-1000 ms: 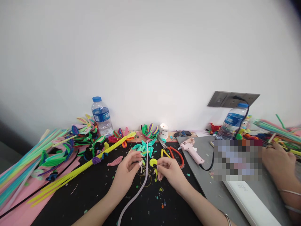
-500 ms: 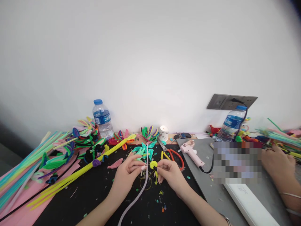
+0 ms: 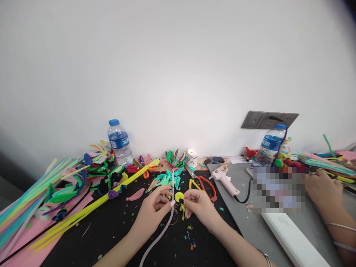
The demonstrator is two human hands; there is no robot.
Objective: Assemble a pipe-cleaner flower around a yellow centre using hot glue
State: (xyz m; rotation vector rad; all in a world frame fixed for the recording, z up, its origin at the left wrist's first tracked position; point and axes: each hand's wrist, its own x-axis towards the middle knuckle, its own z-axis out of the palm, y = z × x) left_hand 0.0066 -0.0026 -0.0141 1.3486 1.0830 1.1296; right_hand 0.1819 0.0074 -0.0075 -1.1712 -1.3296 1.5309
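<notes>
Behind everything we see the pale wall (image 3: 178, 74), and below it the bench (image 3: 199, 167), its wood showing in a strip along the back. On it lie a black mat (image 3: 111, 237) and, to its right, a grey mat (image 3: 236, 207).

On the left we have a spread of coloured fuzzy stems (image 3: 27, 193) over pink paper (image 3: 36, 244), with a long yellow bundle (image 3: 91, 204) slanting across towards the middle. A white box (image 3: 292, 237) lies on the grey mat, and another person's hand (image 3: 324, 189) rests among stems at the far right.

Our two hands are over the black mat. Our right hand (image 3: 194, 204) has its fingers pinched on the round yellow piece (image 3: 179, 196), with a black bit at the fingertips and a yellow tail hanging down. Our left hand (image 3: 160, 205) is narrow, thumb and fingertips close together at the pale cord (image 3: 170, 217); we cannot tell whether they grip it.

Two water bottles (image 3: 119, 144) stand near the wall, well apart. We see the pink glue gun (image 3: 226, 182) on the grey mat, the red-handled pliers (image 3: 209, 188) just beside it, the white candle (image 3: 191, 158) behind, and teal pieces (image 3: 167, 179) beyond our left hand. Tiny scraps (image 3: 191, 246) dot the black mat
</notes>
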